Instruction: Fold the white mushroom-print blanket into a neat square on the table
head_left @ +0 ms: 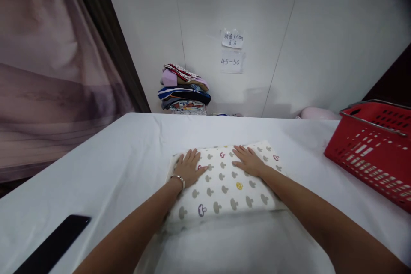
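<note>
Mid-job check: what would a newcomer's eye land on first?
Probably the bright red basket at far right. Next, the white mushroom-print cloth on the table, under the spread left hand and right hand. A colourful fabric pile also stands out beyond the table, before the pale wall.

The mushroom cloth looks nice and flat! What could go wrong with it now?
The mushroom cloth might wrinkle or slide if the left hand and right hand, both flat on it, push unevenly. The bracelet sits close to the cloth, so it could perhaps snag. And the dark flat object lies beside the left arm, which might bump it.
</note>
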Available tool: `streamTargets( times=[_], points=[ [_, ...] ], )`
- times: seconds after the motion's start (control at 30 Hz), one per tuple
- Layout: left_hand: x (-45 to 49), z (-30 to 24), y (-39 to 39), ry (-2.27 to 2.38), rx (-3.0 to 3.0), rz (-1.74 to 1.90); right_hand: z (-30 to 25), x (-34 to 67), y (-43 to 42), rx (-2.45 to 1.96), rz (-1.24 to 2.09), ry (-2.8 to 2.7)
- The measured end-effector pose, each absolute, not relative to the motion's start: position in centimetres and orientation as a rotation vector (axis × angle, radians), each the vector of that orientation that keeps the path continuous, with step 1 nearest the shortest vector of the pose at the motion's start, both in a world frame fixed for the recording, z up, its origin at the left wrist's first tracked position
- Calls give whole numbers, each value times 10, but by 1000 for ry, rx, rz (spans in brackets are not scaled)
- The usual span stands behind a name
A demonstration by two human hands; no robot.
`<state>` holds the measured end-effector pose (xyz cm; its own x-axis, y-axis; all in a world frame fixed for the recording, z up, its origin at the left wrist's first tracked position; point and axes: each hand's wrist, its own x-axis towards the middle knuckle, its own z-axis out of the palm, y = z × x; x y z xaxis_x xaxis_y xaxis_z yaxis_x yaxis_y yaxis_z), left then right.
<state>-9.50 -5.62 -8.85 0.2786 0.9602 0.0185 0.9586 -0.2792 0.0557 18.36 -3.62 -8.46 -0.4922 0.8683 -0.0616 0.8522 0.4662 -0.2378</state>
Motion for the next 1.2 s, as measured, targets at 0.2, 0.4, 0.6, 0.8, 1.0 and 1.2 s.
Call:
streamTargets(
  times=[0.2,0.4,0.6,0.8,1.0,1.2],
  points=[
    [-107,-101,-52,1834,2492,109,-97,195,-26,-1566,341,-2637],
    [-106,-101,-53,1837,2486,111,-94,202,-39,-1658,363,-2575],
    [-101,-92,-49,1849,2435,46,-85,204,-45,-1779,446,-2526],
    [-116,-78,-89,1777,2377,7,-74,233,-106,-1832,351,-2439],
    [-139,-88,-136,1723,2523,163,-113,312,-158,-1985,226,-2197],
    [-144,-85,-142,1831,2422,365,-129,327,-157,-1830,278,-2084]
  ],
)
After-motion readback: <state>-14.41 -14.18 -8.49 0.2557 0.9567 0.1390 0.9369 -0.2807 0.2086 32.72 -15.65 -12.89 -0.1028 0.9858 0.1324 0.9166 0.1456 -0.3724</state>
